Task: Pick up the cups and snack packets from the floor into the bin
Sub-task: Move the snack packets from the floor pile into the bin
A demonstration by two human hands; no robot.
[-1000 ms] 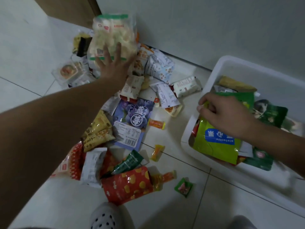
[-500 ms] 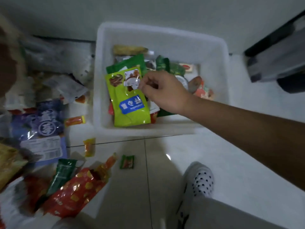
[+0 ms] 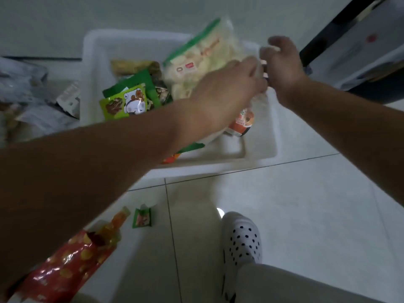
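A large clear bag of pale snacks with green trim (image 3: pixel 205 53) hangs tilted over the white bin (image 3: pixel 218 169). My left hand (image 3: pixel 225 90) grips its lower part from the front. At the bag's right edge my right hand (image 3: pixel 284 64) has its fingers curled and pinches the clear plastic. Inside the bin lie a green cartoon packet (image 3: pixel 126 101), a brownish packet (image 3: pixel 135 65) and an orange-lidded cup (image 3: pixel 243 121). On the floor lie a red dotted packet (image 3: pixel 65 265), an orange tube packet (image 3: pixel 115 221) and a small green packet (image 3: pixel 142 218).
More packets (image 3: pixel 32 95) are piled, blurred, on the tiles left of the bin. A dark and grey appliance (image 3: pixel 360 40) stands at the upper right by the wall. My white dotted shoe (image 3: pixel 242 237) and grey trouser leg are in front of the bin.
My left hand has carried the large clear bag from the floor pile to above the bin. My right hand has left the green packet and moved to the bag's right edge.
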